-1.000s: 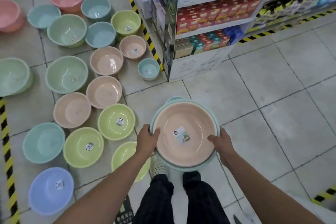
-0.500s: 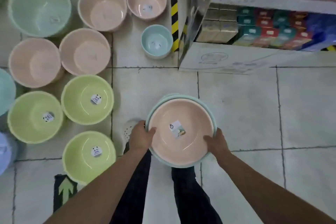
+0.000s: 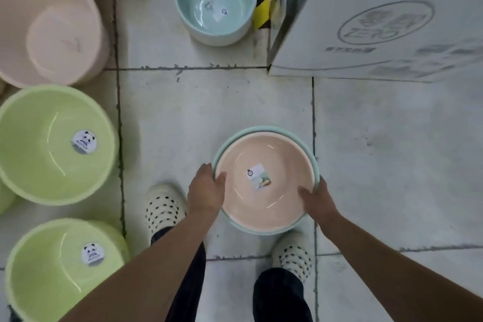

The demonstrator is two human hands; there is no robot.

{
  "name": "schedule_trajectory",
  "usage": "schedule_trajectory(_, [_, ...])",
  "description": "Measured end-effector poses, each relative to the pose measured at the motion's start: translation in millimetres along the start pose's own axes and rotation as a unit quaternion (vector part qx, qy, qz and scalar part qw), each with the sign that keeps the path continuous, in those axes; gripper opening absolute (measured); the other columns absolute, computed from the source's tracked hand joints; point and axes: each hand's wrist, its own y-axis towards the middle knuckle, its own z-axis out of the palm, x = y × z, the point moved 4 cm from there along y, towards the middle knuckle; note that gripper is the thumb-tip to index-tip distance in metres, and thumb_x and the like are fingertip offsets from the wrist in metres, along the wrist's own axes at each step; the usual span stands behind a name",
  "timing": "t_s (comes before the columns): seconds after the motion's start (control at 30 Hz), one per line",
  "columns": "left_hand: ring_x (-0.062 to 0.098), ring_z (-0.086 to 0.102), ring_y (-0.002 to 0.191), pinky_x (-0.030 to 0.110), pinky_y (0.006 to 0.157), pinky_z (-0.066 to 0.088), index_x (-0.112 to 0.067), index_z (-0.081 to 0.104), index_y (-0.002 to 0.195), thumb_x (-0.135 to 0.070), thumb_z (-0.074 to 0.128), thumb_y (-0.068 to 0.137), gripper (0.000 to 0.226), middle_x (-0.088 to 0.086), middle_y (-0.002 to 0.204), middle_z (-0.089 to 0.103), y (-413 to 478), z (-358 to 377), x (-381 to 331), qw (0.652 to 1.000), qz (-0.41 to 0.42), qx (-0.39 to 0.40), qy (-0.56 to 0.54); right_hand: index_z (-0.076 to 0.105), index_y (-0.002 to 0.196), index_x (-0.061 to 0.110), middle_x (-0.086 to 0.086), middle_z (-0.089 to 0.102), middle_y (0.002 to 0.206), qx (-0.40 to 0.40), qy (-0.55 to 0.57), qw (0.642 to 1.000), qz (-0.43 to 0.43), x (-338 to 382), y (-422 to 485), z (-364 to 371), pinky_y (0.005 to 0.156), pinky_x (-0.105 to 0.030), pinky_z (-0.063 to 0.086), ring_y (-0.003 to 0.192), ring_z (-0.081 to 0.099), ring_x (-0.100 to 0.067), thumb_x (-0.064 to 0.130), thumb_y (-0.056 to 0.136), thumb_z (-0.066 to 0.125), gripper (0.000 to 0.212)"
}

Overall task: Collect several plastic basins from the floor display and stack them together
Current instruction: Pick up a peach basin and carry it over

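Left hand and right hand are apart, each clamped on an opposite rim of the stack, thumbs inside. The stack is a pink basin nested in a teal basin, held low over the floor between the feet. Likely next pick is the small teal basin: ahead, slightly left, left hand nearer. It is round, so there is no long axis. Green basins lie well left, with panda stickers. The pink basin's label is unreadable. The box logo seems to read "ZERO"; the rest is blurred.
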Motion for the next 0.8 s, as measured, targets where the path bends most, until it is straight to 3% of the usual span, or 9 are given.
schedule_trajectory(0.07, [0.033,0.062,0.09,0.032,0.071,0.04,-0.009,0.055,0.097,-0.036,0.055,0.096,0.027,0.009,0.093,0.064,13,13,6,1.0,-0.02,0.013,-0.009,0.021,0.153,0.017,-0.015,0.052,0.137,0.005,-0.003,1.0,0.013,-4,14,9,0.1,-0.052,0.048,0.119,0.055,-0.038,0.026,0.096,0.058,0.069])
schedule_trajectory(0.13, [0.036,0.063,0.103,0.035,0.081,0.044,-0.007,0.057,0.119,-0.034,0.055,0.097,0.035,0.013,0.108,0.068,22,22,8,0.999,-0.038,0.026,-0.022,0.028,0.148,0.011,-0.016,0.051,0.135,0.003,-0.013,1.0,0.022,-8,22,16,0.098,-0.047,0.049,0.117,0.055,-0.036,0.024,0.096,0.058,0.061])
schedule_trajectory(0.23, [0.036,0.061,0.111,0.037,0.09,0.046,-0.01,0.048,0.136,-0.033,0.054,0.098,0.046,0.014,0.12,0.066,31,23,6,0.997,-0.03,0.056,-0.032,0.038,0.123,0.015,-0.017,0.055,0.124,0.007,-0.036,0.999,0.031,-8,27,18,0.094,-0.054,0.052,0.11,0.058,-0.037,0.025,0.094,0.061,0.039])
schedule_trajectory(0.3, [0.033,0.063,0.105,0.037,0.088,0.049,-0.009,0.05,0.13,-0.035,0.056,0.096,0.043,0.012,0.116,0.066,35,13,7,0.995,-0.025,0.088,-0.034,0.04,0.116,0.016,-0.017,0.058,0.116,0.011,-0.062,0.998,0.028,0,24,14,0.088,-0.054,0.055,0.104,0.061,-0.038,0.024,0.092,0.064,0.035])
schedule_trajectory(0.4, [0.027,0.063,0.094,0.036,0.081,0.051,-0.01,0.051,0.118,-0.036,0.058,0.094,0.036,0.007,0.104,0.065,33,-22,8,0.991,-0.035,0.107,-0.065,0.047,0.114,0.016,-0.012,0.06,0.103,0.008,-0.068,0.998,0.006,37,-7,5,0.069,-0.037,0.051,0.091,0.061,-0.031,0.025,0.088,0.066,0.033])
schedule_trajectory(0.5, [0.013,0.06,0.078,0.026,0.063,0.044,-0.012,0.043,0.112,-0.033,0.055,0.097,0.029,0.0,0.093,0.06,16,-78,-5,0.977,-0.078,0.107,-0.169,0.051,0.111,0.019,-0.01,0.062,0.1,-0.005,-0.034,0.999,-0.035,93,-51,-4,0.073,-0.035,0.048,0.09,0.06,-0.029,0.026,0.086,0.066,0.03])
schedule_trajectory(0.57, [0.008,0.059,0.077,0.022,0.059,0.043,-0.012,0.041,0.113,-0.032,0.053,0.098,0.028,-0.002,0.092,0.059,6,-127,-17,0.969,-0.082,0.102,-0.21,0.051,0.112,0.016,-0.011,0.062,0.1,-0.004,-0.032,0.998,-0.053,141,-89,-5,0.077,-0.037,0.049,0.092,0.061,-0.032,0.024,0.086,0.066,0.031])
schedule_trajectory(0.7, [0.017,0.062,0.085,0.028,0.067,0.049,-0.012,0.043,0.115,-0.031,0.055,0.097,0.029,0.006,0.103,0.061,5,-240,-41,0.961,-0.086,0.065,-0.256,0.05,0.108,0.018,-0.003,0.061,0.09,0.001,-0.029,0.996,-0.089,246,-161,-1,0.07,-0.034,0.048,0.084,0.06,-0.026,0.033,0.067,0.06,0.045])
schedule_trajectory(0.8, [0.028,0.065,0.098,0.041,0.088,0.053,-0.013,0.047,0.116,-0.031,0.059,0.094,0.03,0.01,0.108,0.064,14,-323,-64,0.953,-0.081,0.052,-0.287,0.05,0.11,0.018,-0.008,0.061,0.098,0.001,-0.039,0.994,-0.105,325,-199,3,0.077,-0.039,0.051,0.09,0.06,-0.028,0.016,0.083,0.067,0.032])
